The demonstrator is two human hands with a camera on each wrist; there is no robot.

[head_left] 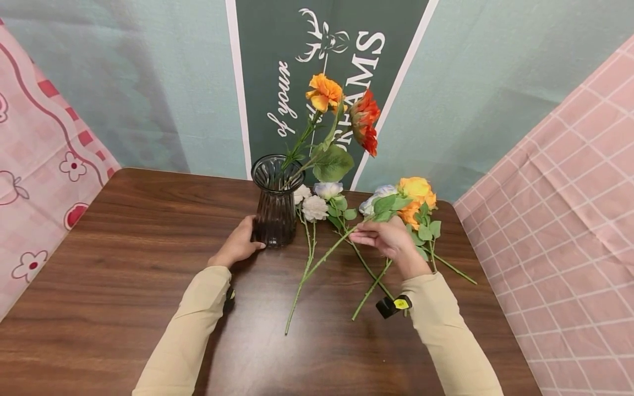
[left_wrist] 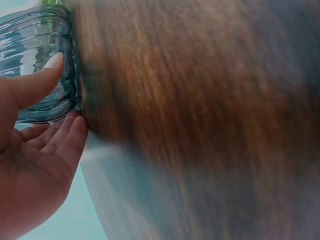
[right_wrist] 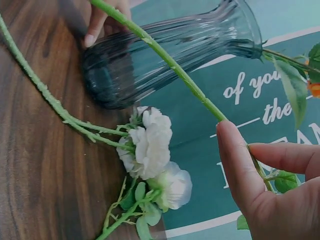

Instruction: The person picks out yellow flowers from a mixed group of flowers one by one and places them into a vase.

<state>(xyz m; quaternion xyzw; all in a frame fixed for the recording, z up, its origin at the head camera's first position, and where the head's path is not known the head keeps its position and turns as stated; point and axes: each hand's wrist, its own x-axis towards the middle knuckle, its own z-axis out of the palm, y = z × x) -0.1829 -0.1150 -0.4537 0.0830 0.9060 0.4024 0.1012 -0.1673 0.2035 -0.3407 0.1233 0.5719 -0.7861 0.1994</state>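
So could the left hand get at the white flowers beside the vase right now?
Probably not easily: the left hand grips the ribbed glass vase, which stands between it and the white flowers.

Which building, I cannot tell: it looks like a staged corner, a table (head_left: 124,286) between pink cloths (head_left: 569,231), before a printed backdrop (head_left: 272,38).

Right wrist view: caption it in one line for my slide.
Right hand pinching a green stem before a glass vase, white flowers lying on the wooden table.
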